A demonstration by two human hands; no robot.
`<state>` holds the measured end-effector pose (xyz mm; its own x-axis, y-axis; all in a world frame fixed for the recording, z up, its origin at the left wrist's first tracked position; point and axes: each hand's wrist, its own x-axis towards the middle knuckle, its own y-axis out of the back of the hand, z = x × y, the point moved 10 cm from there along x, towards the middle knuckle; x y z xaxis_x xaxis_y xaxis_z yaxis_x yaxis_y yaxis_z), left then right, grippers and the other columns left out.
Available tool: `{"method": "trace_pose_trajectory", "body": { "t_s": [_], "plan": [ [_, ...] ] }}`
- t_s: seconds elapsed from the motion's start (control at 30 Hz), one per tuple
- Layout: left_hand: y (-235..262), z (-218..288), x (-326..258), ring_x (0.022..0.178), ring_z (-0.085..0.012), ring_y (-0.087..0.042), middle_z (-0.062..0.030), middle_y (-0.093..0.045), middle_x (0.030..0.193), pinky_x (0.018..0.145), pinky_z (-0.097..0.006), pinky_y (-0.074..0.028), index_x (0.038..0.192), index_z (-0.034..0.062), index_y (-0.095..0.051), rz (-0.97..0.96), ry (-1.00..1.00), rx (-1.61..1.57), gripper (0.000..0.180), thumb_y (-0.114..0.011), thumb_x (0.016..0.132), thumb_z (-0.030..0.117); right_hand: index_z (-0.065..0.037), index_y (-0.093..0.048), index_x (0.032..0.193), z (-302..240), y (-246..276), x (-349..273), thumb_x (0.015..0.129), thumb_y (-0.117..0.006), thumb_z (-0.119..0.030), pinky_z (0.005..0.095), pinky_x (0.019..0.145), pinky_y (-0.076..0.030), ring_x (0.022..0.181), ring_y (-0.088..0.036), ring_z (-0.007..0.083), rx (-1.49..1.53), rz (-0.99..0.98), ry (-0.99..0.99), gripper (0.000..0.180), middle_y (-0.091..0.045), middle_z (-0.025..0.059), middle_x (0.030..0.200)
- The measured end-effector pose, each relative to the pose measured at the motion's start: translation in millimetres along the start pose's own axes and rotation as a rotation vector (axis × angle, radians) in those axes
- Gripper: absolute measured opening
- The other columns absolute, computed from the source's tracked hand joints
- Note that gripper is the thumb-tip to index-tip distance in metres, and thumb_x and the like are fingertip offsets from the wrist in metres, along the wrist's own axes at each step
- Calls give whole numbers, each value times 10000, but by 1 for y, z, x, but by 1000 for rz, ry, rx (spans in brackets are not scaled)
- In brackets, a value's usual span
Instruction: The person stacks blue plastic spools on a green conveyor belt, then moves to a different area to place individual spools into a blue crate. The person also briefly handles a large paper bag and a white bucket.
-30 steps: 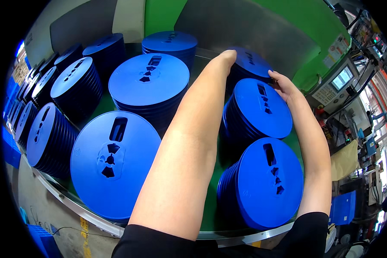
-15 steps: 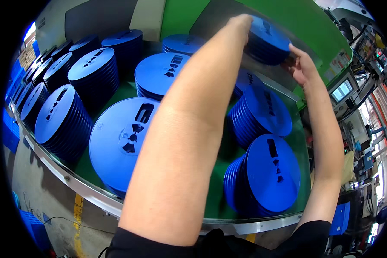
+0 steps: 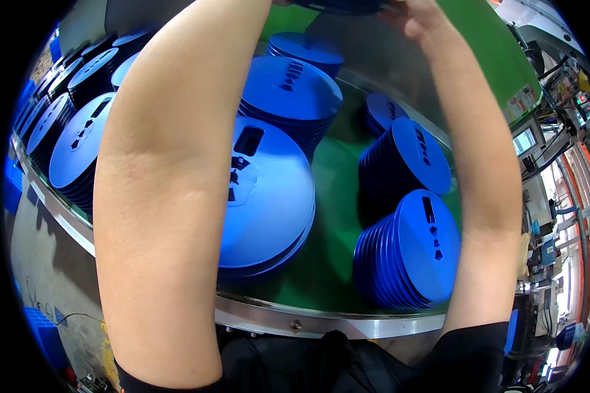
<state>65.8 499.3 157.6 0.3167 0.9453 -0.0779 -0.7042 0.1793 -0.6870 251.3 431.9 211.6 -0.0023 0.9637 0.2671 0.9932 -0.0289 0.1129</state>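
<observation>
Both my arms are raised over a round green table (image 3: pixel 337 196). My right hand (image 3: pixel 418 23) grips the edge of a stack of blue plastic reels (image 3: pixel 337 6) held at the very top of the picture, mostly cut off. My left forearm (image 3: pixel 177 164) runs up past the top edge, so my left hand is out of sight. Below the arms a large flat stack of reels (image 3: pixel 269 196) lies nearest me, with another flat stack (image 3: pixel 288 88) behind it.
Two leaning stacks of reels (image 3: pixel 416 154) (image 3: pixel 426 249) stand on the right of the table, and a row of stacks (image 3: pixel 78 144) lines the left. The table has a metal rim (image 3: pixel 308 321). Machines with a screen (image 3: pixel 524 141) stand at right; blue crates (image 3: pixel 42 321) sit on the floor.
Both hands have lifted the stack of blue reels off the back of the table and carried it up to the top edge. My left hand has gone out of the picture.
</observation>
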Motion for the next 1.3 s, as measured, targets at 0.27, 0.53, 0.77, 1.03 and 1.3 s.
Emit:
{"method": "trace_pose_trajectory", "body": {
  "t_s": [0.27, 0.53, 0.77, 1.03, 1.3],
  "plan": [
    [85, -47, 32, 953, -285, -620, -126, -624, 1094, 905, -483, -434, 1121, 26, -534, 379, 31, 165, 405, -652, 813, 260, -16, -462, 1220, 113, -21, 27, 967, -345, -449, 495, 926, -442, 1093, -529, 329, 93, -131, -252, 515, -542, 170, 1184],
    [125, -44, 45, 971, -287, -621, -115, -620, 1092, 898, -502, -443, 1112, 37, -535, 445, 58, 554, 453, -712, 771, 279, -65, -493, 1240, 144, -5, 10, 930, -354, -553, 430, 889, -452, 1077, -521, 293, -233, 58, -379, 594, -523, 181, 1235],
    [117, -52, 52, 952, -334, -616, -160, -619, 1085, 865, -571, -432, 1073, 14, -546, 361, 147, 606, 347, -559, 863, 290, -30, -660, 1022, 191, 74, 28, 839, -537, -499, 412, 858, -448, 983, -603, 294, -1681, -266, -332, 518, -654, 154, 1025],
    [102, -61, 46, 954, -330, -614, -155, -618, 1087, 867, -564, -433, 1076, 19, -548, 316, 150, 620, 348, -578, 851, 284, -54, -540, 1257, 237, 102, -31, 789, -615, -541, 399, 1007, -367, 1250, -438, 320, -1819, -486, -851, 679, -470, 162, 1346],
    [91, -63, 42, 957, -325, -612, -150, -617, 1088, 869, -557, -434, 1078, 24, -550, 275, 150, 628, 352, -597, 838, 277, -67, -219, 1437, 264, 116, -30, 765, -662, -495, 416, 1014, -380, 1242, -437, 337, -2187, -805, -707, 912, -426, 185, 1371]
  ]
}}
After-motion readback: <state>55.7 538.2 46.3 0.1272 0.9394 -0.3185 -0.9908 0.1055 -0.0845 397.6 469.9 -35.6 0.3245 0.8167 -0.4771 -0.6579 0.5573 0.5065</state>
